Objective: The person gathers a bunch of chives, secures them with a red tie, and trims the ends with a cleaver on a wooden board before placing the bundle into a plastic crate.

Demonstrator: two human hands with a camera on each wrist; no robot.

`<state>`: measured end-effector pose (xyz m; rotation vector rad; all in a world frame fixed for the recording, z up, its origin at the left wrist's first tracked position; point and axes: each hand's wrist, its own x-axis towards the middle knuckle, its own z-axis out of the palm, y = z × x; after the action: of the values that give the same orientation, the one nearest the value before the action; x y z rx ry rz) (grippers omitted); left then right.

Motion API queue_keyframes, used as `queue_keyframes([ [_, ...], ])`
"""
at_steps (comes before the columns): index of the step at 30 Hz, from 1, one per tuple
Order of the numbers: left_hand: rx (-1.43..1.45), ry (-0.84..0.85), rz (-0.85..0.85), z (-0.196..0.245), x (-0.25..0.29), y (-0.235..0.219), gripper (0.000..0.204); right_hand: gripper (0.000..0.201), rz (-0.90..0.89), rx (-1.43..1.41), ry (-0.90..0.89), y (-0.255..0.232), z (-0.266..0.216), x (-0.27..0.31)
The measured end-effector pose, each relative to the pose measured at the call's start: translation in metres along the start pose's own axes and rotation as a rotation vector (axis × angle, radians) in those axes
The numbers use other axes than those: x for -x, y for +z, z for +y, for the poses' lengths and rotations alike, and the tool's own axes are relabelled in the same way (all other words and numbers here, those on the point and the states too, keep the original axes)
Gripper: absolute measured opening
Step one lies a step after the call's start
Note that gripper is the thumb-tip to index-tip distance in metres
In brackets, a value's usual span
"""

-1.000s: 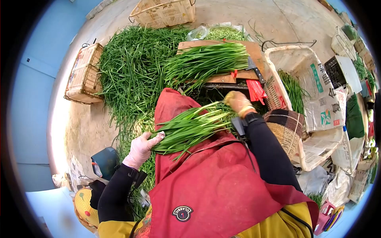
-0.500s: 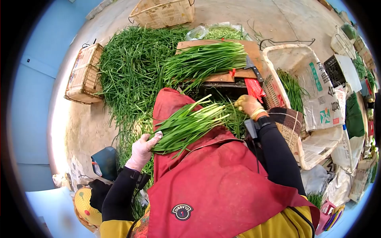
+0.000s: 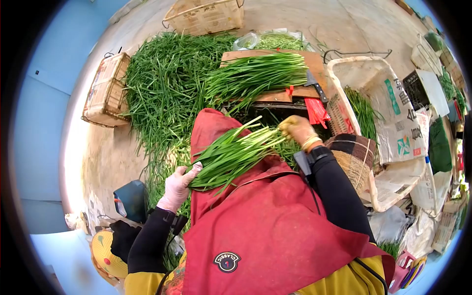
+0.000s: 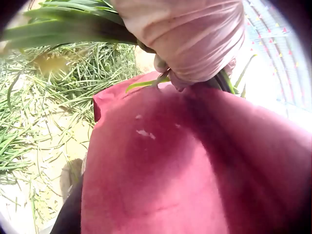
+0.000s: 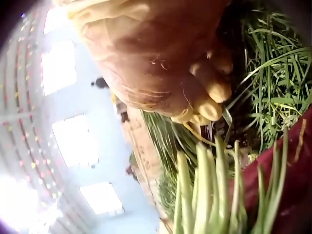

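A bunch of green chives (image 3: 231, 155) lies across my lap on the red apron (image 3: 265, 221). My left hand (image 3: 179, 183), in a pink glove, grips its leafy end; the left wrist view shows that hand (image 4: 190, 44) wrapped round the leaves (image 4: 63, 29) above the apron (image 4: 195, 170). My right hand (image 3: 296, 129), in a yellow glove, is at the pale stem ends. In the right wrist view its curled fingers (image 5: 207, 95) pinch a thin strand just above the stem tips (image 5: 209, 195).
Ahead, a wooden board (image 3: 314, 61) carries trimmed chives (image 3: 255, 73) and a knife (image 3: 314, 84); red ties (image 3: 317, 112) lie below it. A big chive heap (image 3: 162, 88) covers the floor at left. Baskets stand left (image 3: 105, 91), far (image 3: 204, 14) and right (image 3: 378, 98).
My right hand drew away to the right from the stem ends, then came back to them. The left hand keeps hold of the bunch, which has tilted slightly.
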<state>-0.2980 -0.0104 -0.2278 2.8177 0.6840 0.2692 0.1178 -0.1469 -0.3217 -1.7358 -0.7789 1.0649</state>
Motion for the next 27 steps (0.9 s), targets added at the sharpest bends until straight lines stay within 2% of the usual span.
queue_keyframes([
  [1,-0.001,-0.01,0.002,-0.001,0.004,0.003,0.062,0.011,0.084,-0.211,0.108,-0.012,0.009,-0.002],
  [2,-0.012,-0.009,0.033,-0.003,0.008,0.009,0.063,0.01,0.058,-0.16,0.144,-0.027,0.024,-0.005],
  [3,-0.024,-0.005,0.064,-0.006,0.012,0.014,0.064,0.018,-0.031,-0.017,0.241,-0.036,0.04,-0.008],
  [5,-0.014,-0.003,0.09,-0.006,0.018,0.02,0.065,0.035,-0.45,0.598,0.045,-0.043,0.058,-0.008],
  [7,0.006,-0.049,0.108,0.002,0.019,0.023,0.066,0.05,-0.711,0.554,-0.05,-0.029,0.034,0.017],
  [8,-0.029,-0.061,0.115,0.0,0.023,0.029,0.067,0.059,-0.71,0.521,0.027,-0.017,0.009,0.032],
  [9,-0.029,-0.061,0.116,0.003,0.022,0.028,0.067,0.068,-0.725,0.514,0.066,-0.003,0.011,0.03],
  [11,0.046,-0.037,0.113,0.011,0.022,0.022,0.067,0.076,-0.76,0.251,0.071,0.018,0.006,0.027],
  [12,0.04,-0.049,0.061,0.012,0.023,0.019,0.069,0.076,-0.758,0.251,0.068,0.028,-0.001,0.027],
  [14,0.032,-0.051,0.028,0.018,0.025,0.01,0.072,0.071,-0.603,0.04,-0.025,0.04,-0.015,0.025],
  [15,0.025,-0.057,-0.009,0.022,0.024,0.003,0.075,0.07,-0.488,-0.035,0.04,0.045,-0.003,0.018],
  [18,0.152,-0.06,-0.237,0.051,0.01,-0.038,0.079,0.071,-0.366,-0.467,0.108,0.068,0.016,-0.006],
  [19,0.197,-0.053,-0.289,0.061,0.004,-0.051,0.078,0.062,-0.355,-0.64,0.063,0.075,0.016,-0.011],
  [21,0.274,0.043,-0.349,0.069,-0.004,-0.067,0.073,0.048,-0.301,-0.84,-0.137,0.092,0.01,-0.025],
  [23,0.218,0.183,-0.277,0.07,-0.007,-0.063,0.067,0.048,-0.324,-1.064,0.031,0.095,-0.005,-0.024],
  [24,0.23,0.143,-0.353,0.072,-0.008,-0.066,0.063,0.048,-0.296,-1.061,-0.024,0.095,-0.021,-0.02],
  [25,0.228,0.148,-0.34,0.07,-0.008,-0.064,0.063,0.048,-0.268,-1.059,-0.082,0.095,-0.035,-0.016],
  [27,0.259,0.277,-0.375,0.062,-0.008,-0.058,0.059,0.059,-0.396,-1.148,-0.049,0.088,-0.045,-0.021],
])
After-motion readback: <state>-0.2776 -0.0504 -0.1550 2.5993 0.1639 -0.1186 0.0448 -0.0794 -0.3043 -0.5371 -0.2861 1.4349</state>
